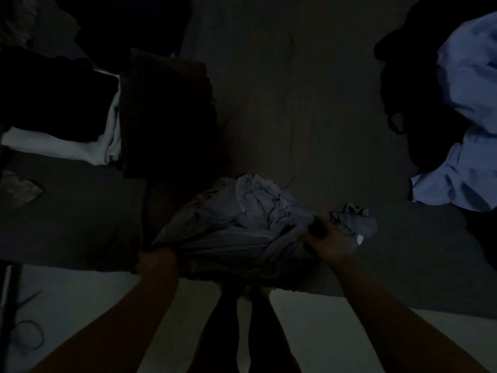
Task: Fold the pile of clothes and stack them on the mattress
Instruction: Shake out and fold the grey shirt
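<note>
Hands apparently gripping crumpled garment.

**Background stuff, really dim lighting**

Not much here honestly. There's a pale floor along the bottom of the shot. A thin cord lies on it in a loop near the lower left corner, just beside a dark upright bar that runs along the left edge. Higher up on the left sits a greyish crumpled scrap, too dark to tell what it is.
</note>
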The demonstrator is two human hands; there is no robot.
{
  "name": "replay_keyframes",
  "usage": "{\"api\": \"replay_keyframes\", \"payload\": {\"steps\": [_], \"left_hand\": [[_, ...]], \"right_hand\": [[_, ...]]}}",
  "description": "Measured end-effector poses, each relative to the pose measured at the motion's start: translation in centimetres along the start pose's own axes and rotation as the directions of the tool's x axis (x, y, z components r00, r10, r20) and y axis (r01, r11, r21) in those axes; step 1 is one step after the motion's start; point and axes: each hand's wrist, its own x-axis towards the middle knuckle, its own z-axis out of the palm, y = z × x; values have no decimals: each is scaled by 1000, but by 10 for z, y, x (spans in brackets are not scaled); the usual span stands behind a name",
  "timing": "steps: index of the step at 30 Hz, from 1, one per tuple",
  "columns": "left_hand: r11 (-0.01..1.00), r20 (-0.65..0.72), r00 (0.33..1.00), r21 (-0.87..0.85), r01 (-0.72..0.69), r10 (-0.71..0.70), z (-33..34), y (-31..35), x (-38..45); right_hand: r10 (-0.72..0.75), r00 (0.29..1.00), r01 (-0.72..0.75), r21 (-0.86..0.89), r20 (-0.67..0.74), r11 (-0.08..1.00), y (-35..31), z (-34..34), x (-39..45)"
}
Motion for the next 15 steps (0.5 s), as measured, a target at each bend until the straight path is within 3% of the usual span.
{"api": "replay_keyframes", "payload": {"steps": [1, 2, 3, 4, 5, 6, 8, 9, 10, 11, 12, 13, 15], "left_hand": [[999, -49, 999, 45, -7, 10, -2, 13, -17], [992, -111, 988, 83, -99, 108, -10, 34, -39], [961, -148, 952, 108, -254, 268, -14, 57, -65], [892, -56, 890, 60, -449, 452, -18, 80, -92], [802, 121, 793, -59, -595, 597, -19, 99, -114], [720, 329, 650, -163, -675, 685, -15, 115, -136], [535, 626, 322, -182, -825, 710, -3, 128, -157], [441, 719, 234, -111, -890, 654, 2, 131, -165], [358, 797, 218, 2, -934, 564, 7, 131, -169], [249, 837, 260, 154, -956, 482, 10, 130, -171], [139, 850, 293, 258, -956, 438, 14, 127, -171], [52, 851, 283, 291, -955, 441, 14, 123, -171], [-63, 846, 174, 237, -969, 505, 5, 115, -168]], "right_hand": [[24, 998, -24, -2, 63, 1000, 0, 2, 2], [4, 998, -3, -9, 66, 1000, -1, 7, 3], [-29, 999, 31, -67, 31, 997, -4, 13, 1], [-77, 997, 74, -100, -26, 992, -4, 19, -2], [-122, 987, 112, -97, -102, 989, -2, 24, -8], [-161, 971, 154, -54, -177, 987, 0, 29, -16], [-215, 943, 224, 8, -254, 974, 3, 34, -35], [-220, 940, 232, 16, -260, 973, 5, 34, -46], [-188, 951, 200, 28, -247, 979, 12, 33, -54], [-139, 961, 148, 19, -241, 989, 18, 28, -60], [-69, 967, 71, 2, -244, 997, 28, 21, -64], [0, 971, -9, -35, -238, 999, 40, 15, -64], [67, 964, -95, -97, -256, 991, 60, 1, -65]]}}
